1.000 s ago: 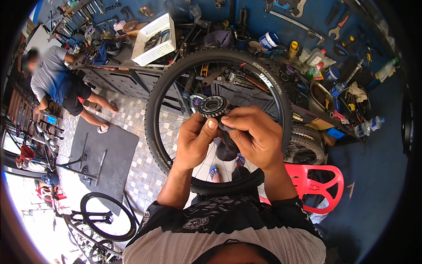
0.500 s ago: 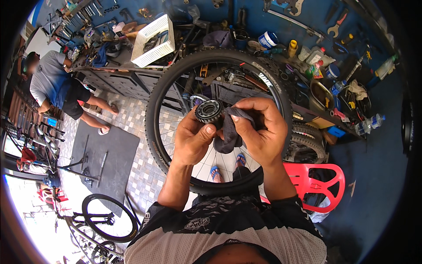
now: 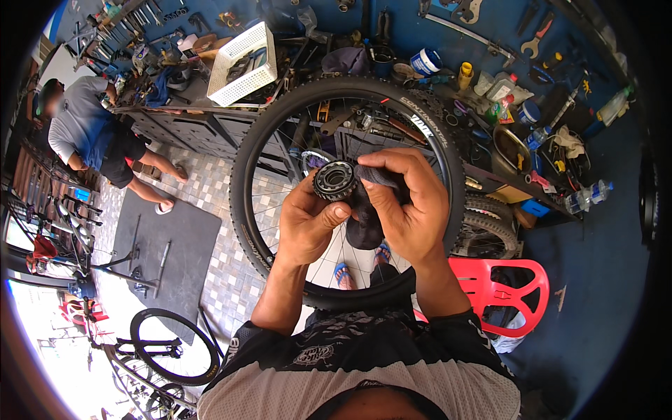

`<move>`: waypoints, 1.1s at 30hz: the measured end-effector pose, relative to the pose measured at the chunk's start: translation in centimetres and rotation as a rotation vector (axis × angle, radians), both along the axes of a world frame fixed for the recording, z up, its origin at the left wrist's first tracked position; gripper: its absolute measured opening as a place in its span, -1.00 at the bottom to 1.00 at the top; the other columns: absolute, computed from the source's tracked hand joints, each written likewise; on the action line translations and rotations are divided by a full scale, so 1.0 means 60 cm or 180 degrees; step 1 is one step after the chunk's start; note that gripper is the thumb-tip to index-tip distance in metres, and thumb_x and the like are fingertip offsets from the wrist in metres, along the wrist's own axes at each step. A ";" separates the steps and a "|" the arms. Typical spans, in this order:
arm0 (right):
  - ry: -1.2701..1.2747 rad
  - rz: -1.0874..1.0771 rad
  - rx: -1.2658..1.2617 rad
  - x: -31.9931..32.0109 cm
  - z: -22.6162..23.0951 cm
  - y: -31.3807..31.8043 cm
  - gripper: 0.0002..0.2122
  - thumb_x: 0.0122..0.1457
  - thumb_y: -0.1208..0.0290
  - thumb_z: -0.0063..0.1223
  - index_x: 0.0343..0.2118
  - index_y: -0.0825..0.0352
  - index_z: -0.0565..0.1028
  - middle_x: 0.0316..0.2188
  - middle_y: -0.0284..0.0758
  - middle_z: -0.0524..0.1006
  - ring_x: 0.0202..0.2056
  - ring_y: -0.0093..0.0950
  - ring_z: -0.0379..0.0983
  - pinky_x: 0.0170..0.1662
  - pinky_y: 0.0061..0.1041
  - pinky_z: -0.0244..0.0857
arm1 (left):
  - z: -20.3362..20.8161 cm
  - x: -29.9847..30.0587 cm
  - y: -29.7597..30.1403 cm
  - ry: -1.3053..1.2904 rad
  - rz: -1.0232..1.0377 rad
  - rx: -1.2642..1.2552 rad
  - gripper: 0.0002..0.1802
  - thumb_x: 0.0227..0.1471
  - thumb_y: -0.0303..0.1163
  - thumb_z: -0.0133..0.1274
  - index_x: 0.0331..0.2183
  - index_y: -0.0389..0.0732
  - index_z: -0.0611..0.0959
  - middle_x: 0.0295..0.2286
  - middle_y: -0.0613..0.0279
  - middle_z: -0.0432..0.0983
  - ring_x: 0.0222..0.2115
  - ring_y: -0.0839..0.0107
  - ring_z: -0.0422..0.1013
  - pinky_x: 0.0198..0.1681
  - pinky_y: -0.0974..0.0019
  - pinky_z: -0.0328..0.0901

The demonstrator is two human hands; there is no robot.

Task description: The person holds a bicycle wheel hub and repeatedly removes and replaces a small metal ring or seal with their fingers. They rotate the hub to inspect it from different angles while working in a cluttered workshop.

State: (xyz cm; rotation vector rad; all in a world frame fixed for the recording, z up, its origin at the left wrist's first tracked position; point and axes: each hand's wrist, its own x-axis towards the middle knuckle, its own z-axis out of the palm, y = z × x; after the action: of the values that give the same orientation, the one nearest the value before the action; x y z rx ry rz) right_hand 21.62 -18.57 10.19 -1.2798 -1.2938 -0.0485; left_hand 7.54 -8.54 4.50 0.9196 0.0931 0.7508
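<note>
Your left hand [image 3: 308,224] grips a toothed bicycle freewheel [image 3: 334,180] by its rim, thumb below and fingers closed around its left side. The freewheel sits at the centre of the view, in front of the spokes of the bicycle wheel [image 3: 448,175], with its open bore facing you.

Your right hand [image 3: 409,203] is closed on a dark rag [image 3: 365,217]. The fingertips press the upper end of the rag against the right edge of the freewheel. The remainder of the rag hangs down between your two hands.

The wheel stands upright directly behind your hands, its knobby tyre reaching down to your torso.

A red plastic chair [image 3: 511,290] stands to your lower right. A cluttered workbench [image 3: 210,115] with a white basket [image 3: 245,63] runs behind the wheel. A second person [image 3: 91,133] sits at the left, near a dark floor mat [image 3: 164,252].
</note>
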 end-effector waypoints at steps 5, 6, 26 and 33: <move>0.0561 0.0121 -0.0205 -0.004 -0.005 -0.001 -0.81 0.21 0.59 0.25 -0.13 0.38 0.54 -0.20 -0.20 0.59 -0.22 -0.41 0.61 -0.17 -0.49 0.47 | -0.001 -0.003 0.001 0.0059 0.0053 0.0190 -0.57 0.11 -0.51 0.31 0.00 -0.42 0.59 -0.19 0.11 0.63 -0.23 0.36 0.57 -0.10 0.27 0.50; 0.0598 0.0106 -0.0215 -0.006 -0.003 0.000 -0.82 0.22 0.58 0.25 -0.14 0.38 0.53 -0.21 -0.20 0.59 -0.22 -0.41 0.61 -0.17 -0.48 0.47 | -0.001 -0.004 0.001 0.0074 0.0068 0.0209 -0.58 0.11 -0.51 0.32 -0.01 -0.41 0.59 -0.19 0.11 0.63 -0.23 0.36 0.57 -0.10 0.27 0.50; -0.0254 -0.0017 0.0526 -0.029 -0.025 0.007 -0.72 0.12 0.70 0.25 -0.11 0.43 0.47 -0.26 -0.10 0.56 -0.30 -0.21 0.55 -0.23 -0.37 0.45 | 0.009 -0.013 -0.015 0.0220 0.0399 0.0630 -0.62 0.14 -0.48 0.31 -0.03 -0.39 0.63 -0.22 0.24 0.64 -0.19 0.52 0.50 -0.07 0.38 0.40; -0.0321 0.0087 0.0534 -0.026 -0.021 0.002 -0.71 0.06 0.71 0.29 -0.14 0.46 0.52 -0.28 -0.11 0.60 -0.32 -0.22 0.56 -0.26 -0.37 0.45 | 0.013 -0.017 -0.017 0.0347 0.0524 0.0904 -0.60 0.12 -0.48 0.33 -0.03 -0.40 0.63 -0.13 0.18 0.60 -0.13 0.48 0.49 -0.01 0.35 0.38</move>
State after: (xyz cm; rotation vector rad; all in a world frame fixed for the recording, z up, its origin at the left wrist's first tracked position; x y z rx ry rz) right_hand 20.06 -18.47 8.96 -1.1279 -1.3633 -0.2006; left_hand 6.52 -9.55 5.29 1.2348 0.1624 0.8805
